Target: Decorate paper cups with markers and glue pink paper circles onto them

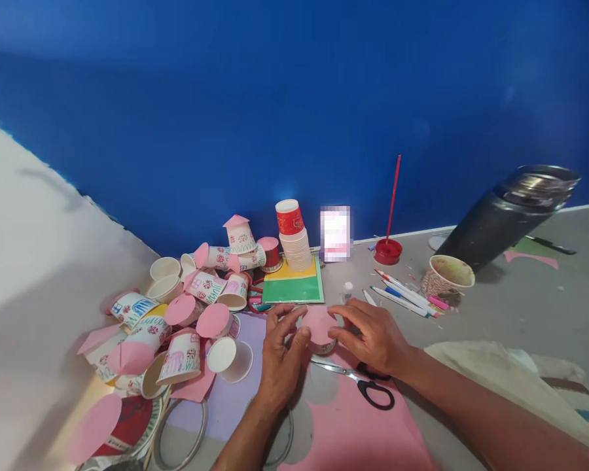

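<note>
A pink paper disc (320, 324) lies on top of a cup, whose lower edge shows beneath it. My left hand (283, 350) is at the disc's left side, its fingers curved and apart from the thumb. My right hand (370, 333) is at the right side, thumb and index finger at the disc's edge; whether they pinch it is hard to make out. Scissors with black handles (375, 395) lie just in front, on a pink sheet (363, 438) with round holes cut in it.
Decorated paper cups (179, 358) with pink tops pile up at left. A cup stack (296, 248) stands behind on a green and yellow pad (294, 291). Markers (405, 297), a paint-stained cup (446, 278), a dark flask (500, 219) and a cloth (510, 386) are at right.
</note>
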Demonstrator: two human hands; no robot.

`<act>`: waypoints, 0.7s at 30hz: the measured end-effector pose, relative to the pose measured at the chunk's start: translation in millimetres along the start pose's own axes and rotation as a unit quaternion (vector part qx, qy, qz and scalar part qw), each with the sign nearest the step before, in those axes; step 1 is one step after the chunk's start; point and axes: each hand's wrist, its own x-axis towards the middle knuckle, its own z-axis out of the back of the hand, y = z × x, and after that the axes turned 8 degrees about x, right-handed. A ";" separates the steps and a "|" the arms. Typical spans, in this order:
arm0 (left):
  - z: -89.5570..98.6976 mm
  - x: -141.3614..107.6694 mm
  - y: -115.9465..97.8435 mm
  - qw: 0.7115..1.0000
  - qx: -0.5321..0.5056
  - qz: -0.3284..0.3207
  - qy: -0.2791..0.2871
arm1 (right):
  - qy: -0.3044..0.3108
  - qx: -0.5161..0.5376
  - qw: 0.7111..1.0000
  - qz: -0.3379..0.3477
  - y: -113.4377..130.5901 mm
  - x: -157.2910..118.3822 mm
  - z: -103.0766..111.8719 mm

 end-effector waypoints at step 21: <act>-2.3 -0.2 3.3 0.992 0.084 -0.055 0.073 | 0.179 0.095 0.963 -0.177 4.3 5.3 8.0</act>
